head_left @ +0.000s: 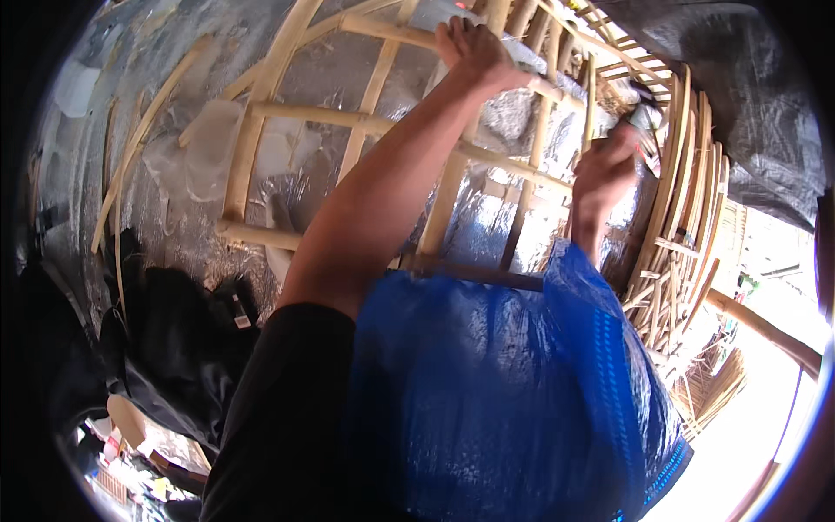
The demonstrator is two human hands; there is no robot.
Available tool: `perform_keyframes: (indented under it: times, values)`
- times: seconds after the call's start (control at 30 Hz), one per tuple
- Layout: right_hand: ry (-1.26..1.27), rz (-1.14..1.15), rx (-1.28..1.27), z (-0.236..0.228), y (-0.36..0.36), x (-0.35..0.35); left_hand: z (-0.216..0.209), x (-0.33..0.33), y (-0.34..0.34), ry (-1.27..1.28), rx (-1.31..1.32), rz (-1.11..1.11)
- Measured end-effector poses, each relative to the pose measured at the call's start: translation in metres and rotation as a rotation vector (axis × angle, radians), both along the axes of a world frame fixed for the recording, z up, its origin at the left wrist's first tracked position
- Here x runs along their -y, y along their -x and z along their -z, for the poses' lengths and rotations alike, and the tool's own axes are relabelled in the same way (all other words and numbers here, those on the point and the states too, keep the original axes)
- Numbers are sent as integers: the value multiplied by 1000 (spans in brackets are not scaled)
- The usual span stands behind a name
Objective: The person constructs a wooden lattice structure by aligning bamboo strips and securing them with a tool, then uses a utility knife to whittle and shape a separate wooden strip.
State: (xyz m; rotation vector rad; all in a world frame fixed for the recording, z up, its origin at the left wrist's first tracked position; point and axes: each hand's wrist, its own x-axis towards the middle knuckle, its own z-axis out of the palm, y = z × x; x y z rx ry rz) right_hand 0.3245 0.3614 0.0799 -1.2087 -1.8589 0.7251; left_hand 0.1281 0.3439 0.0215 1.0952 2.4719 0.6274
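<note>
Left hand (474, 50) closed around a far crosspiece of the bamboo frame (365, 122), right hand (604, 170) fisted on a small tool (645, 117) at the frame's right side, stacked bamboo slats (687, 217) further right, blue plastic sheet (513, 391) near.

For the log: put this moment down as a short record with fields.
setting: silver foil sheeting behind a bamboo lattice frame
left hand: raised, gripping a top slat of the frame
right hand: closed around a small tool, kind unclear, at the frame's right side
foreground: blue plastic sheet over the person's front
right edge: stacked curved bamboo pieces
</note>
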Motion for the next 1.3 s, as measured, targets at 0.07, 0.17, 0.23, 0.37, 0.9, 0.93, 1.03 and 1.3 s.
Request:
perform_keyframes:
  times: [0.07, 0.17, 0.23, 0.37, 0.9, 0.93, 1.03, 1.3]
  values:
    - [-116, -38, -90, 11, -28, -13, -14, -15, -17, 4, 15, 64]
    - [48, 39, 598, 19, -20, -31, -10, -12, -13, 93, 25, 79]
    - [-25, 53, 161, -11, 21, 4, -13, 9, 15, 153, 257, 61]
    - [-13, 10, 793, 31, -19, -36, -25, 2, -8, 29, 310, 88]
    - [2, -32, 703, 15, -3, -12, -22, 12, 3, -68, 275, 35]
    - [45, 56, 403, -16, 3, 5, -10, 4, -2, -7, 148, 33]
    - [-267, 81, -345, 25, -25, -24, -18, -13, -21, 72, 36, 43]
    - [-430, 144, 373, 8, -14, -23, -12, -11, -15, 27, 84, 64]
